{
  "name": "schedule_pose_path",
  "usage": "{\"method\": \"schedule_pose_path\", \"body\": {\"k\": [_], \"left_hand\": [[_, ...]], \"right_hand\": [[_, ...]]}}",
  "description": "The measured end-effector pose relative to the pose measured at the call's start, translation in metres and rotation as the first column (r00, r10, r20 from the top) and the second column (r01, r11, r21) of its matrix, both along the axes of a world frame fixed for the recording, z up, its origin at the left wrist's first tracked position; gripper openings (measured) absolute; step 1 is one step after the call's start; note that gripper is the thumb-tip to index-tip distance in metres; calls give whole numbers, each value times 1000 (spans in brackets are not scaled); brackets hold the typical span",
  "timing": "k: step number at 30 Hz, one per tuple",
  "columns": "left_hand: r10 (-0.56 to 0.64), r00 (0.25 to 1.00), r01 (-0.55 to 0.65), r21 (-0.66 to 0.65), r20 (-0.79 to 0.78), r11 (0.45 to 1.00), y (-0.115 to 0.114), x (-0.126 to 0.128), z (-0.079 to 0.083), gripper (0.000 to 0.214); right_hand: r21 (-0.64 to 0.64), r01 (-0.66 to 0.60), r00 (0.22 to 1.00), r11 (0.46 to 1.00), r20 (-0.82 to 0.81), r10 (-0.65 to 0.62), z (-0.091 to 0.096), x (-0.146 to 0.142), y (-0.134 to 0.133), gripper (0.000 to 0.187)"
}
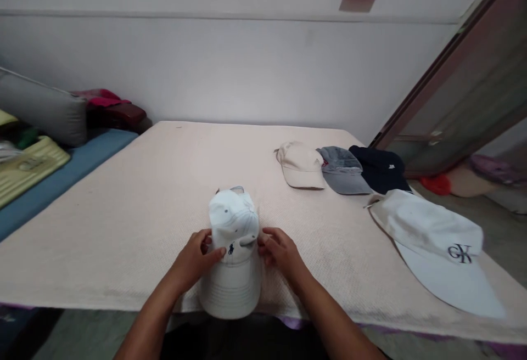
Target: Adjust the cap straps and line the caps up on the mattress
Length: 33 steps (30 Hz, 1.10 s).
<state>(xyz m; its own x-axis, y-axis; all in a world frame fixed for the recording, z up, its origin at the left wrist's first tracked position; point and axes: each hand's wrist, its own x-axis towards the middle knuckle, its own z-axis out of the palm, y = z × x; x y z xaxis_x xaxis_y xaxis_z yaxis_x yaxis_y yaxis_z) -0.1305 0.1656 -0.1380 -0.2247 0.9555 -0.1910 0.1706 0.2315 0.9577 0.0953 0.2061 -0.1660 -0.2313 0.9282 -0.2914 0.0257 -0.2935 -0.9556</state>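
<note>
A white baseball cap (233,223) with a small dark horse-rider emblem lies on the covered table in front of me, its brim pointing toward me over the near edge. My left hand (197,258) grips the cap's left side, thumb across the front panel beside the emblem and fingers at the edge. On the opposite side, my right hand (284,253) has its fingers bent in and pressed against the cap's right edge. A dent shows in the crown near the right fingers.
To the right, a beige cap (300,162), a grey denim cap (343,168) and a navy cap (381,168) lie in an overlapping row. Nearer is a white cap with black letters (432,239). A grey cushion (45,105) and a yellow woven item (35,168) are at left.
</note>
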Motion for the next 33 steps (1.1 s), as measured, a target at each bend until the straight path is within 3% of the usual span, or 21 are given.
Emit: {"method": "schedule_pose_path", "body": {"k": [4, 8, 13, 17, 22, 24, 28, 33], "left_hand": [[-12, 1000, 12, -5, -27, 1000, 2, 11, 1, 31], [3, 998, 1, -67, 66, 998, 0, 25, 6, 28], [60, 961, -20, -149, 269, 989, -5, 44, 16, 32], [69, 787, 29, -148, 613, 989, -3, 55, 31, 41], [138, 676, 59, -239, 724, 969, -2, 75, 40, 28], [107, 639, 135, -248, 761, 959, -3, 84, 41, 24], [-78, 573, 274, -100, 816, 957, -7, 103, 44, 28], [-214, 619, 434, -102, 756, 895, -11, 125, 41, 35]], "right_hand": [[-185, 47, 984, 982, -163, -77, 4, 7, 1, 27], [-282, -30, 957, 959, -286, -54, 10, 13, -3, 20], [-151, -157, 925, 976, -368, 91, 25, 31, -6, 23], [-33, -179, 910, 983, -385, 153, 30, 61, -6, 23], [-31, -346, 908, 938, -262, 327, 33, 92, -16, 21], [-42, -427, 882, 903, -241, 405, 38, 100, -21, 21], [-43, -533, 826, 845, -244, 509, 48, 116, -27, 22], [-25, -393, 829, 919, -443, 342, 49, 129, -25, 30]]}}
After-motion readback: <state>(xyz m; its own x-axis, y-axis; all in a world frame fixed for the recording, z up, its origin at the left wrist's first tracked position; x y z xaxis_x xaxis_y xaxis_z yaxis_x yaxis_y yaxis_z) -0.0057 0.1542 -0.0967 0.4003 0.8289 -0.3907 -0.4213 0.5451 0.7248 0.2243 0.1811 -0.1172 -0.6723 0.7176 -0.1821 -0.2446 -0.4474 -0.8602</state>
